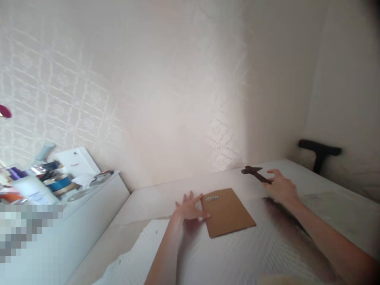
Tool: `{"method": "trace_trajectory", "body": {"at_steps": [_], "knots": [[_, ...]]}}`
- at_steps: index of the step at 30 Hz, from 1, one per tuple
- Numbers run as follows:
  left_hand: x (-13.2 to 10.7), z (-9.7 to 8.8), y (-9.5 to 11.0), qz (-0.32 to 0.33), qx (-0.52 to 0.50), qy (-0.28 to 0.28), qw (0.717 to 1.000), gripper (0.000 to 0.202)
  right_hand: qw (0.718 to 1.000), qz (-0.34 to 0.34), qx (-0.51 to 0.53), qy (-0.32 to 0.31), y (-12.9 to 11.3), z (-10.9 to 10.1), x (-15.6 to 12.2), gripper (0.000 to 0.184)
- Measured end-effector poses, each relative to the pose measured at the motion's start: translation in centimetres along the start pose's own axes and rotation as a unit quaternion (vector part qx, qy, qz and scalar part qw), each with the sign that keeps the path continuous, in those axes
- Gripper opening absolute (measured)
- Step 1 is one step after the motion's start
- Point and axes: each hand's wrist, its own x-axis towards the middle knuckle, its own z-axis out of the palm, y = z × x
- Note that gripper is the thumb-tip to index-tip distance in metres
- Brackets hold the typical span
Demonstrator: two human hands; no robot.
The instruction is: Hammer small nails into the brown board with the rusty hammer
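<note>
A brown cardboard piece [230,215] lies flat on a white quilted sheet [237,253]. Near its upper left corner is a short row of small silvery pieces [211,198], too small to name surely. My left hand [190,208] rests at the cardboard's left edge, fingers spread, with thumb and forefinger touching it. To the right, my right hand [280,187] grips the handle end of a dark hammer [252,171]. The hammer's head points away to the upper left, beyond the cardboard and apart from it.
A white cabinet [97,213] stands at the left, its top crowded with a white tube [34,190], a blue tape roll [59,183], a white box [77,162] and other small items. Patterned wall [166,118] rises behind the table. A black T-shaped armrest [320,152] stands at the right.
</note>
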Motion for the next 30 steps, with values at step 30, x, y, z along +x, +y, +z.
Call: {"method": "trace_trajectory", "body": {"at_steps": [30], "knots": [[5.7, 0.8, 13.6, 0.061, 0.039, 0.019, 0.997, 0.101, 0.971, -0.159, -0.161, 0.082, 8.0, -5.2, 1.3, 0.025]]}}
